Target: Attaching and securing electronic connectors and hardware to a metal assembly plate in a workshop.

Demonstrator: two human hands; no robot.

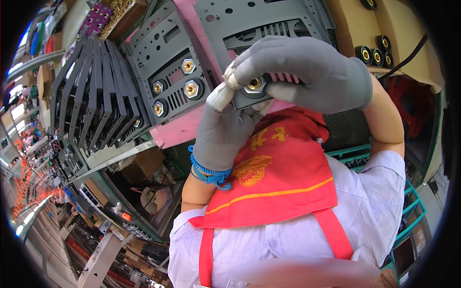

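Note:
Both my hands wear grey knit gloves with whitish fingertips. A dark grey slotted metal panel (259, 19) lies in front of me. My left hand (223, 127), with a blue coiled cord (209, 174) round its wrist, is closed at the panel's near left corner, some fingers at its edge. My right hand (307, 72) curves over the panel from the right, fingers bent, their tips meeting the left fingertips. Between the hands shows a brass terminal with a hex nut (254, 85). Anything small within the right fingertips is hidden.
Left of my hands lies another grey panel (161, 50) with several brass terminals. Farther left, several panels (91, 96) stand in a row. Pink sheeting (175, 132) lies beneath. A cardboard box (348, 21) at right holds black round parts (365, 54). A purple circuit board (96, 20) sits far left.

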